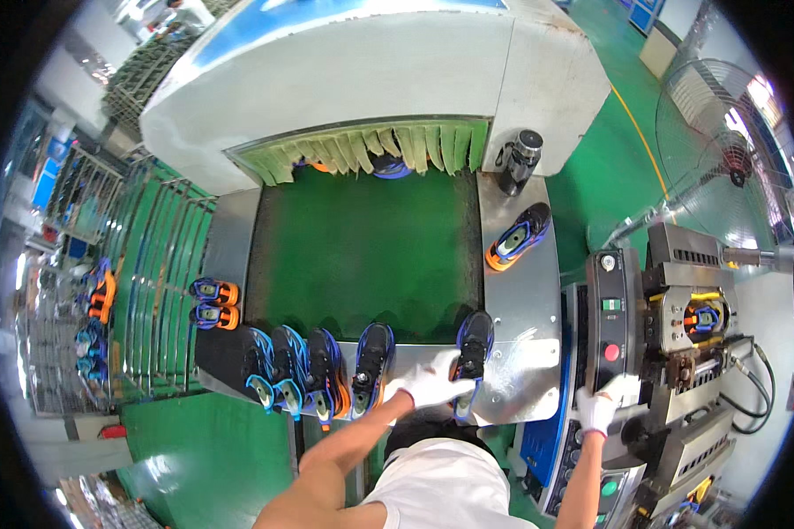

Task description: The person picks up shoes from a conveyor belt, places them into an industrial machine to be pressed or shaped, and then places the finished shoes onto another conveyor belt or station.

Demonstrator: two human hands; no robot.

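My left hand (430, 384), in a white glove, reaches over the near metal ledge with its fingers apart. Its fingertips are at the side of a dark sneaker (475, 346); whether they touch it I cannot tell. Just left of the hand stands another dark sneaker (372, 360), with several more blue-trimmed sneakers (289, 360) in the same row. Off to the right, my right hand (596, 409), also white-gloved, is at the front of a machine's dark control panel (610, 304), below a red button (611, 352). Its fingers look spread, slightly blurred.
A green conveyor belt (370, 247) runs under a fringed curtain (362, 148), with shoes partly behind it. On the right ledge are a sneaker (518, 236) and a black flask (520, 162). Two small shoes (213, 303) lie left. A fan (732, 132) and a wire rack (154, 273) flank the machine.
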